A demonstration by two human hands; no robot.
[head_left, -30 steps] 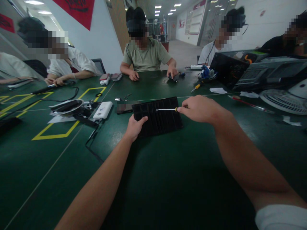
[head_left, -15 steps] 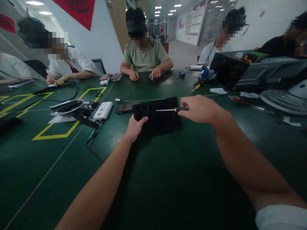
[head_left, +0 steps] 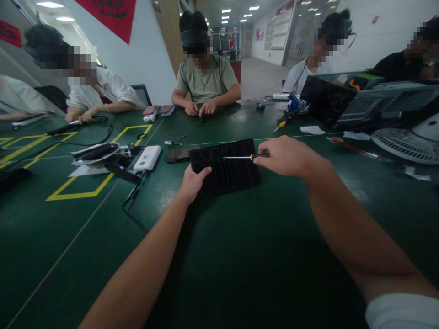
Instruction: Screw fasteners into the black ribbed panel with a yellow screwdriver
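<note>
A black slotted panel (head_left: 229, 171) lies flat on the green table (head_left: 240, 256) in front of me. My left hand (head_left: 192, 183) grips its near left corner, thumb on top. My right hand (head_left: 288, 156) is closed round the black-and-yellow handle of a thin screwdriver (head_left: 242, 157). The shaft points left and its tip rests over the panel's upper middle.
A white power bank (head_left: 147, 157), cables and a dark device on paper (head_left: 92, 155) lie to the left inside yellow floor-tape lines. Small screws (head_left: 178, 139) sit beyond the panel. Open machines (head_left: 373, 103) and a white fan grille (head_left: 408, 144) stand at right. Several other people work around the table.
My hands and the panel have barely moved; slightly more of the screwdriver handle shows. The person opposite in the green shirt has drawn one hand in from the right to meet the other.
</note>
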